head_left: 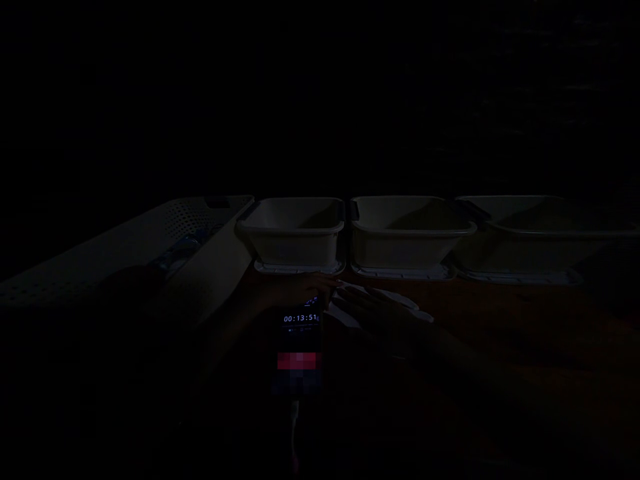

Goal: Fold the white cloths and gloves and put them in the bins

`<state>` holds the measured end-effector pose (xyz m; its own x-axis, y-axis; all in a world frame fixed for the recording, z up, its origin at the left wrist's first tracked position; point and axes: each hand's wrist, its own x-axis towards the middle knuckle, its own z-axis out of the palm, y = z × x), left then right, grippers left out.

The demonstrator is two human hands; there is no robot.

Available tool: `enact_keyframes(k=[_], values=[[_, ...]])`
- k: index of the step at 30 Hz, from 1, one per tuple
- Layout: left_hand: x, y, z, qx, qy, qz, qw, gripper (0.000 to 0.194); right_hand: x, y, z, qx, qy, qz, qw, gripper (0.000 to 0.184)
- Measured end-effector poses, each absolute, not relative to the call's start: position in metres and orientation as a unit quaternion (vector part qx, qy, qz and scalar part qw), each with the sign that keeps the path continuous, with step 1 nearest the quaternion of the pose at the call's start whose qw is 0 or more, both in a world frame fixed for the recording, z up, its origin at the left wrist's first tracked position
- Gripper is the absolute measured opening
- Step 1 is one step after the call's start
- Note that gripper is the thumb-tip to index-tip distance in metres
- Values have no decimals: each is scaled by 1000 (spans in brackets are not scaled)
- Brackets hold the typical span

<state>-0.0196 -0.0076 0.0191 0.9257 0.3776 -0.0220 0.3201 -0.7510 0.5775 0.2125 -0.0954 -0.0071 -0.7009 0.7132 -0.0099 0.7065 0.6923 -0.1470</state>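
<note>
Where the right hand (pixel 373 312) rests palm down, a thin white piece (pixel 344 317) lies flat beneath it on the desk (pixel 493 317), its long axis running roughly left to right. The right hand covers its middle, fingers directed left and far; this grip is spread flat, with nothing visibly enclosed. The left hand (pixel 303 288) reaches in from the left, its fingertips at the left far edge of the piece. Contact there, and whether the left grip is pinched or loose, cannot be told. The right hand is the nearer, lying directly over the piece.

A phone (pixel 300 340) showing a running-time display sits just left of the piece. Three tubs (pixel 296 248) stand in a row on the far side; a perforated basket (pixel 213 273) stands left. Darkness hides the background, both forearms' lower parts and most basket contents; the material of the piece is indeterminate.
</note>
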Motion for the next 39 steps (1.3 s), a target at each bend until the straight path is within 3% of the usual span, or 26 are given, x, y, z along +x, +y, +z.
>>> enact_keyframes(k=[23, 32, 39], values=[[-21, 2, 13, 932, 159, 41, 324, 30, 212, -94, -7, -381, -923, 57, -10, 64], [-19, -1, 17, 925, 174, 37, 335, 31, 219, -89, -25, -337, -939, 28, 57, 59], [-22, 2, 12, 929, 178, 39, 323, 30, 222, -89, -9, -335, -927, 95, 140, 49]])
